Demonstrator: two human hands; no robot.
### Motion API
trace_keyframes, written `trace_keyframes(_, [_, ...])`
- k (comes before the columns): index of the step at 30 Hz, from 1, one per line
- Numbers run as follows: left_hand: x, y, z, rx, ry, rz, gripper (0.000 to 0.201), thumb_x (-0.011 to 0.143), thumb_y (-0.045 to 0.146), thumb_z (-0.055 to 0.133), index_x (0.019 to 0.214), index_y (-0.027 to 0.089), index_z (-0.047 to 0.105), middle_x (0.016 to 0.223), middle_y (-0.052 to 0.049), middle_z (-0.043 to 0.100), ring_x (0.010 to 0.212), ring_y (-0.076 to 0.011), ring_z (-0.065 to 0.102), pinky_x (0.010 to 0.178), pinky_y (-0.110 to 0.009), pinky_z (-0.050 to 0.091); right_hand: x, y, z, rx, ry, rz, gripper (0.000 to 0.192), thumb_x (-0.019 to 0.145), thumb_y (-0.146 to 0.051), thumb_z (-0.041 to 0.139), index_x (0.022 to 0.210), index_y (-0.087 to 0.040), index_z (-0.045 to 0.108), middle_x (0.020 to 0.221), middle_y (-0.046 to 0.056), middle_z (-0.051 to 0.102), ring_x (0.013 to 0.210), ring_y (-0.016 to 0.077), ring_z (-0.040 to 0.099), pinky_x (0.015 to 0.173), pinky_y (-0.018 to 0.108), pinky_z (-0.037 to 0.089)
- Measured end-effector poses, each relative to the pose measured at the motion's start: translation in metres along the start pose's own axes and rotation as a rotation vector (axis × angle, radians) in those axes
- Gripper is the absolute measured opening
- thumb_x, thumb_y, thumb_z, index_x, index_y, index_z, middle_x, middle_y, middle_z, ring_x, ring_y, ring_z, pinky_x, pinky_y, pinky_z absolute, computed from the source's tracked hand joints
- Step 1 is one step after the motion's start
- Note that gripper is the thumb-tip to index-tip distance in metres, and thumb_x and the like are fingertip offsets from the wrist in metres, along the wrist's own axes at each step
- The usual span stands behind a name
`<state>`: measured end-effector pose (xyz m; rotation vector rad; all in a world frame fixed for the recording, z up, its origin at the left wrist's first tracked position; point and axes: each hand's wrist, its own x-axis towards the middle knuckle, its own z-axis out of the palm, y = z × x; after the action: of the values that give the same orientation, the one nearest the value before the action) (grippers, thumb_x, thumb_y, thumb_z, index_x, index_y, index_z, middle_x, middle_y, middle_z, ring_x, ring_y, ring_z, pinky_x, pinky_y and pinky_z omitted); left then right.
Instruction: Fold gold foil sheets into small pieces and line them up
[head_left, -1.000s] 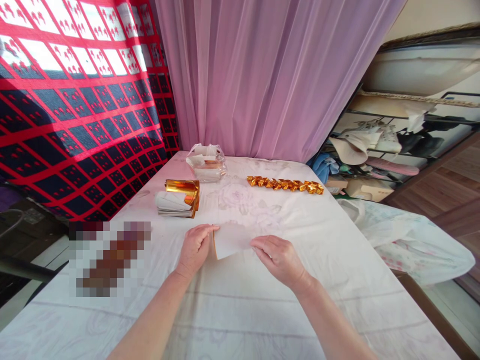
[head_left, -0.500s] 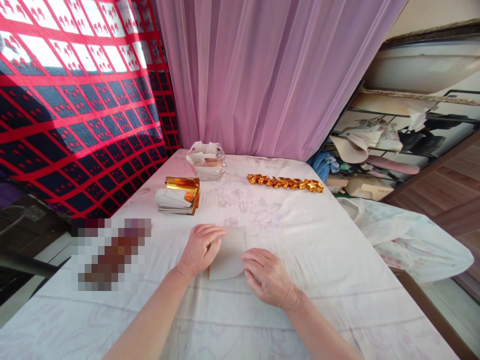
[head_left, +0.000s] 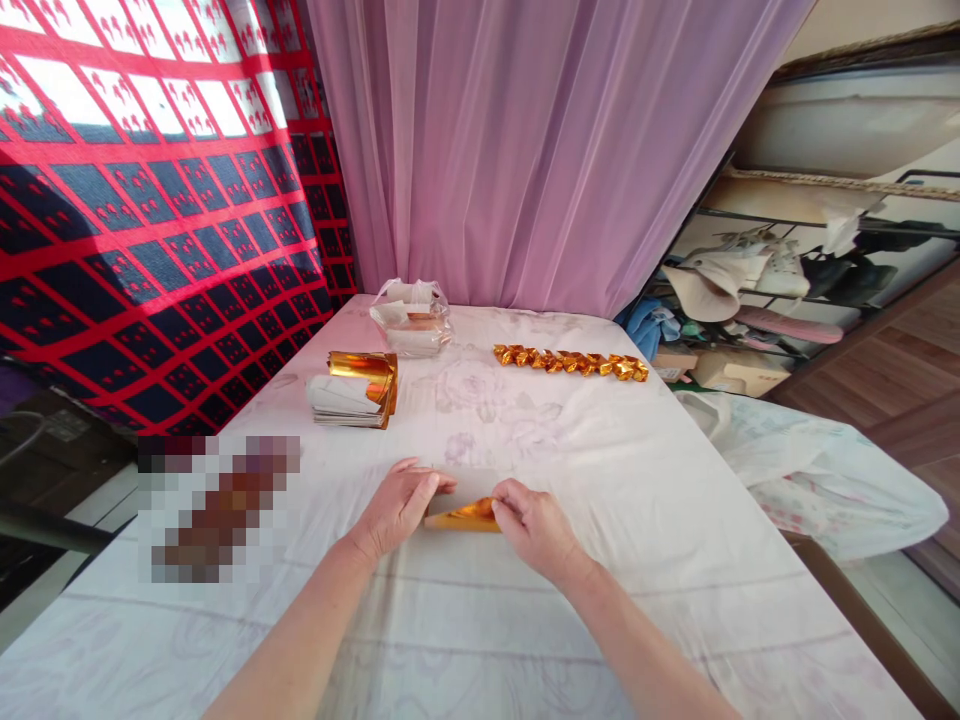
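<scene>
A gold foil sheet (head_left: 463, 512) with a white back lies on the white cloth-covered table (head_left: 637, 480), its near edge turned up so the gold side shows. My left hand (head_left: 397, 508) presses on its left end with the fingers laid flat. My right hand (head_left: 534, 525) pinches its right end. Both hands touch the sheet, which lies between them.
A stack of gold-and-white sheets (head_left: 352, 392) sits at the left, a clear plastic bag (head_left: 411, 318) behind it. A row of folded gold pieces (head_left: 571, 361) lies at the far right. A pixelated patch (head_left: 217, 508) covers something at the left. Shelves with clutter stand to the right.
The sheet was held up white side towards me, then laid flat on the cloth. Its near edge is now folded up and shows gold, and both hands have drawn closer together.
</scene>
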<state>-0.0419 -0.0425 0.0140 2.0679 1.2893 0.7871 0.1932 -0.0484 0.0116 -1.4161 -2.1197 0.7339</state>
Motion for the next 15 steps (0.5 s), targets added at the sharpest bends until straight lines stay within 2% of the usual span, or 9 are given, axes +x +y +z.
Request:
trace_keyframes(4, [0.0, -0.002, -0.003, -0.013, 0.003, 0.034, 0.063, 0.1, 0.05, 0.018, 0.116, 0.02, 0.071, 0.104, -0.007, 0.077, 0.104, -0.0237, 0.068, 0.111, -0.043, 0.039, 0.018, -0.006, -0.002, -0.075, -0.002, 0.211, 0.016, 0.09, -0.022, 0.048, 0.084, -0.021, 0.063, 0.06, -0.002, 0.063, 0.055, 0.0137, 0.056, 0.055, 0.023, 0.032])
trace_keyframes(8, [0.001, -0.005, 0.005, 0.003, 0.105, -0.045, 0.057, 0.094, 0.051, 0.043, 0.141, 0.019, 0.051, 0.113, -0.009, 0.073, 0.106, -0.0251, 0.066, 0.098, -0.039, 0.05, 0.026, -0.01, -0.001, -0.153, -0.02, 0.3, 0.014, 0.091, -0.021, 0.052, 0.09, -0.02, 0.066, 0.065, 0.0, 0.068, 0.06, 0.0146, 0.059, 0.059, 0.024, 0.032])
trace_keyframes(11, [0.003, -0.004, 0.012, 0.1, 0.218, -0.036, 0.065, 0.087, 0.037, 0.057, 0.148, 0.021, 0.04, 0.138, -0.012, 0.059, 0.122, -0.0258, 0.059, 0.103, -0.042, 0.048, 0.027, -0.011, 0.001, -0.204, -0.024, 0.296, 0.015, 0.092, -0.021, 0.052, 0.093, -0.02, 0.067, 0.071, 0.002, 0.072, 0.065, 0.0161, 0.063, 0.061, 0.025, 0.033])
trace_keyframes(13, [0.003, 0.001, 0.015, 0.225, 0.266, 0.042, 0.059, 0.086, 0.029, 0.058, 0.143, 0.021, 0.046, 0.148, -0.013, 0.05, 0.132, -0.0273, 0.051, 0.108, -0.046, 0.044, 0.028, -0.011, 0.001, -0.228, -0.028, 0.294, 0.016, 0.092, -0.021, 0.052, 0.093, -0.02, 0.067, 0.074, 0.003, 0.073, 0.068, 0.0172, 0.064, 0.061, 0.026, 0.033])
trace_keyframes(15, [0.002, 0.008, 0.017, 0.354, 0.242, 0.135, 0.044, 0.089, 0.025, 0.054, 0.132, 0.023, 0.058, 0.146, -0.011, 0.053, 0.135, -0.0286, 0.048, 0.111, -0.051, 0.038, 0.03, -0.011, 0.001, -0.251, -0.032, 0.295, 0.016, 0.092, -0.021, 0.052, 0.093, -0.021, 0.067, 0.075, 0.004, 0.074, 0.069, 0.0181, 0.066, 0.061, 0.027, 0.033])
